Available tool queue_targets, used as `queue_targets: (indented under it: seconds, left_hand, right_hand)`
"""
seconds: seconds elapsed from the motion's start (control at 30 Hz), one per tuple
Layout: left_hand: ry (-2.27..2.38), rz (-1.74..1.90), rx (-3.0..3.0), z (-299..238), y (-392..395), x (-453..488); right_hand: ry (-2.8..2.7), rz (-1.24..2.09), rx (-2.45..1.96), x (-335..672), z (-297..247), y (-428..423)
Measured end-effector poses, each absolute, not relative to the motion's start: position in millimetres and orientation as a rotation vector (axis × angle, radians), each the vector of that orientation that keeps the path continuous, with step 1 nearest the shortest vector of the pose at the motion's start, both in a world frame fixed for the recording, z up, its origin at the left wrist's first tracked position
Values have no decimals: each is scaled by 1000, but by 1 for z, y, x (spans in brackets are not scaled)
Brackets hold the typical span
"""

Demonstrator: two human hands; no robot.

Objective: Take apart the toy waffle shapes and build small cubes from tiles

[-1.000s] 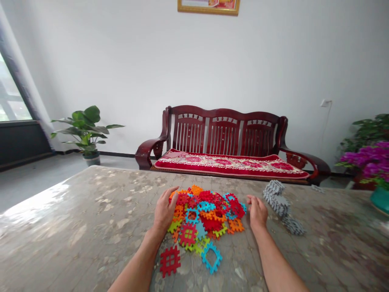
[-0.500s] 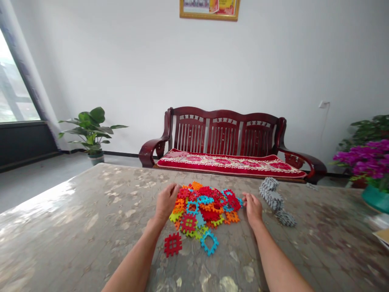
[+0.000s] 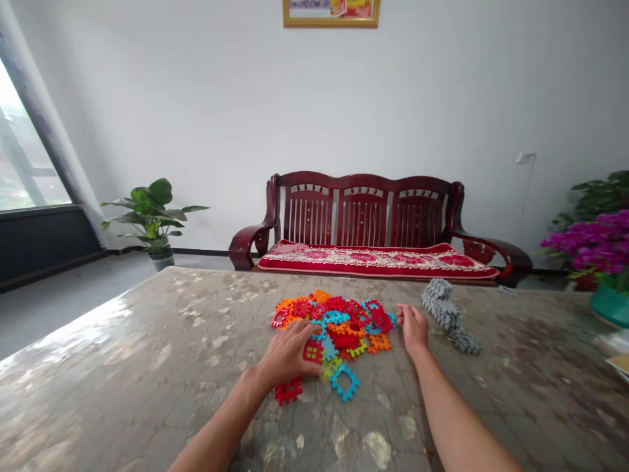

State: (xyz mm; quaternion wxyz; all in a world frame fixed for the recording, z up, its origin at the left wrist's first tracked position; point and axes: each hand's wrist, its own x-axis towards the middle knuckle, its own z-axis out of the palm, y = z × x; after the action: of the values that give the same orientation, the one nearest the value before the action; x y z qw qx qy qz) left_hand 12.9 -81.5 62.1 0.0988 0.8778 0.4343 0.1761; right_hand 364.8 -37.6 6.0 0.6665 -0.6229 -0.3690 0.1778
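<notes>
A heap of coloured plastic interlocking tiles (image 3: 344,324) lies on the table, in red, orange, blue and green. My left hand (image 3: 291,351) reaches over the heap's near left side, thumb and fingers spread around a red window tile (image 3: 313,351); I cannot tell whether it touches it. Under that hand, partly hidden, lies another red tile (image 3: 289,392). A blue ring-shaped tile (image 3: 344,383) sits at the near edge. My right hand (image 3: 413,326) rests on the table just right of the heap, its fingers curled; whatever they may hold is hidden.
Grey interlocking tiles (image 3: 445,311) stand in a curved stack right of my right hand. A patterned cover lies over the table (image 3: 147,393). At the right edge is a teal pot (image 3: 612,303) with purple flowers. A wooden bench (image 3: 363,216) stands behind the table.
My left hand has moved right and nearer, from the heap's left edge onto its near left part, and its fingers have spread. My right hand stays beside the heap.
</notes>
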Motion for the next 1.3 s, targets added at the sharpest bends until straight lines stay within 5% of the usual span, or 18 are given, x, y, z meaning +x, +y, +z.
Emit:
queue_targets:
  seconds: [0.3, 1.3]
  left_hand:
    - [1266, 330, 2682, 65, -80, 17]
    - [1550, 871, 2595, 81, -32, 2]
  right_hand:
    - [-817, 384, -1404, 364, 9, -37]
    - [-863, 393, -1423, 365, 6, -35]
